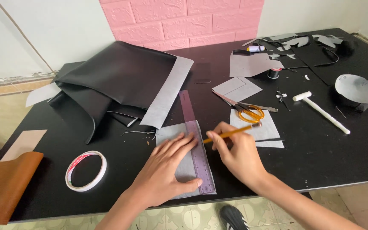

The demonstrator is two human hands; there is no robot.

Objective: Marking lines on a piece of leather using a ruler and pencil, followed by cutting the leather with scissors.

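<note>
Head view, looking down at a black table (320,157). My left hand (167,164) lies flat, palm down, fingers spread and pointing up and to the right; it presses a translucent purple ruler (196,142) onto a grey sheet (171,134), thumb tip against the ruler's near end. The hand closes on nothing, only bears down. My right hand (237,155) comes in from the lower right, wrist bent, fingers curled tight around a yellow pencil (231,133).

Ruler: thin, flat, rigid plastic, long axis running away from me, far end leaning slightly left, near end at the table's front edge. It rests along the sheet's right side. Sheet: matte, roughly rectangular, smooth, lying flat.

Pencil: long axis nearly crosswise, rising gently to the right. Eraser end points right, over a second grey piece (263,130); writing end points left toward the ruler's right edge, just beside it. Contact with the sheet I cannot tell.

Surroundings: orange-handled scissors (245,110) just beyond the pencil, blades pointing up-left. White tape roll (86,170) lies flat well left of my left hand. Folded black leatherette (116,81) with a pale grey backing sits beyond the ruler. White mallet (320,111) lies to the right, handle angled toward me.
</note>
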